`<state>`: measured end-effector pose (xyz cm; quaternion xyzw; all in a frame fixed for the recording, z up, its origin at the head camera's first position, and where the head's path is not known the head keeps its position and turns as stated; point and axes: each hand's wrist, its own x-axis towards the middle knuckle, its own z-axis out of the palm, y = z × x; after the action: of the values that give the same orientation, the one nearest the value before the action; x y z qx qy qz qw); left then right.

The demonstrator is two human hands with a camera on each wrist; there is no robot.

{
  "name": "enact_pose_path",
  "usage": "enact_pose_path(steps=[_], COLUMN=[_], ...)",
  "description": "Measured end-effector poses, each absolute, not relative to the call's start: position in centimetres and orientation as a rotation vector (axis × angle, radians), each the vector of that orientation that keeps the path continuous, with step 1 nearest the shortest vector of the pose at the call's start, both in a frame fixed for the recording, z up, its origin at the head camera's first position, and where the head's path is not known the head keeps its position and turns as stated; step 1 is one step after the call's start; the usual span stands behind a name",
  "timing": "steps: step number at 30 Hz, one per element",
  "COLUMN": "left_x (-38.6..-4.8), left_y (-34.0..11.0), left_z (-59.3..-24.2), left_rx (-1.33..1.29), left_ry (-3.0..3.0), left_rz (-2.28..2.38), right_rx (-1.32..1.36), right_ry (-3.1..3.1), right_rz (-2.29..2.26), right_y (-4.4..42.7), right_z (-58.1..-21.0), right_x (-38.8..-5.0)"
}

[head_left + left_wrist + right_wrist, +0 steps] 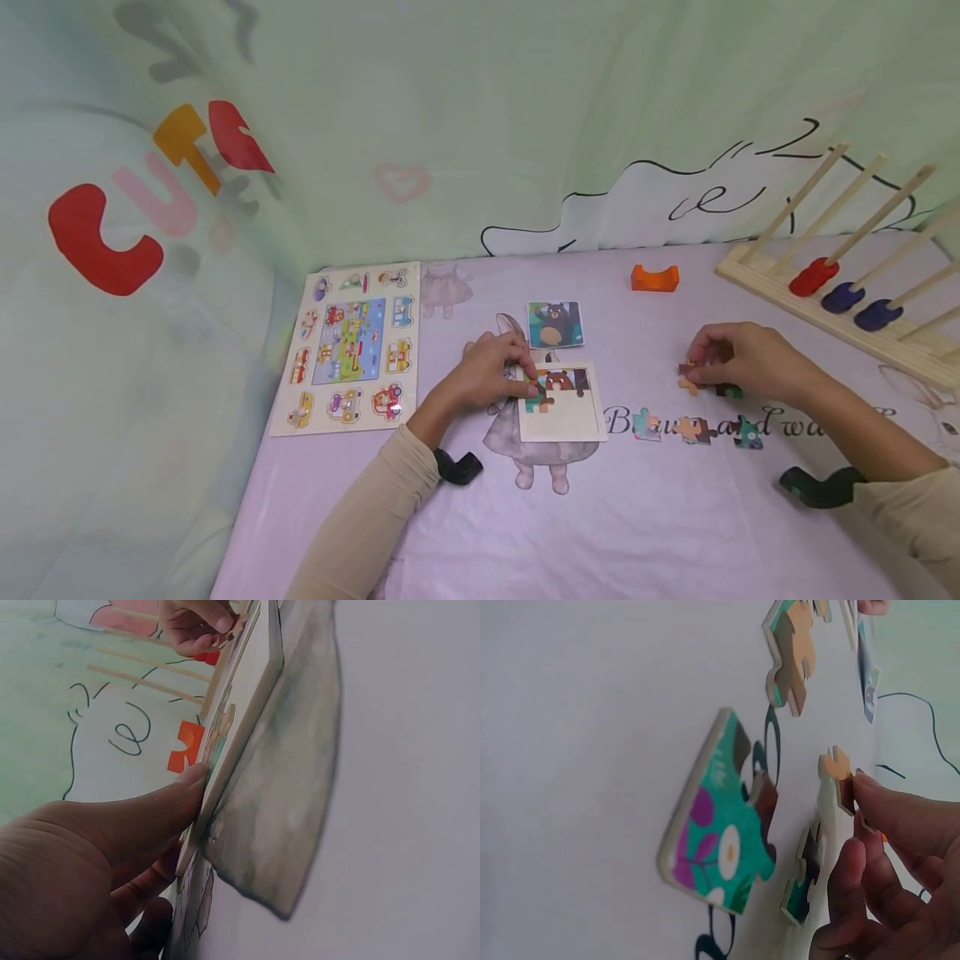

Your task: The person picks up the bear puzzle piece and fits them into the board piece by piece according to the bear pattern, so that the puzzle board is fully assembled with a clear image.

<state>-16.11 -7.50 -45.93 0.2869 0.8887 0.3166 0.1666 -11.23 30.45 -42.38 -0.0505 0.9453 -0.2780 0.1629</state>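
Observation:
My left hand [491, 368] grips the left edge of a small puzzle tray [566, 421], its thumb on top in the left wrist view. Assembled in the tray's upper part are a brown bear's head [558, 381] and a green corner piece [536, 406]. To the right, my right hand [742, 358] pinches a brown and tan puzzle piece [841, 778] between thumb and fingers, just above the cloth. A dark green piece [802, 877] lies beneath that hand. Nearer me lie a teal piece [645, 423], a tan-brown piece [697, 430] and a flowered corner piece [720, 825].
A bear picture card [555, 323] lies behind the tray. At left is a vehicle peg puzzle board [408, 333]. An orange notched block [655, 279] stands at the back. A wooden rod rack [772, 279] with red and blue beads occupies the right. Printed cloth covers the table.

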Motion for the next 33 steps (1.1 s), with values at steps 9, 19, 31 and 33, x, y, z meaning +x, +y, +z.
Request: enact_pose_path(steps=[9,19,31,33], left_x=[-16.2,-16.2,-16.2,-16.2], left_y=[-7.5,-7.4,-7.4,-7.4], left_z=[-46.0,-45.8,-45.9,-45.9], left_rx=[0.828,0.821,0.811,0.811], left_ry=[2.54,2.536,2.542,2.54], left_rz=[0.891,0.898,0.902,0.911], right_rx=[-0.148,-0.144,-0.231,-0.237], right_ry=[2.676,2.581,2.542,2.517], right_rz=[-0.865,-0.996,-1.058,-1.079], right_y=[29.3,26.8,23.4,22.9], right_z=[-41.7,-41.4,-41.7,-41.8], right_x=[-11.4,-11.4,-11.7,-11.7])
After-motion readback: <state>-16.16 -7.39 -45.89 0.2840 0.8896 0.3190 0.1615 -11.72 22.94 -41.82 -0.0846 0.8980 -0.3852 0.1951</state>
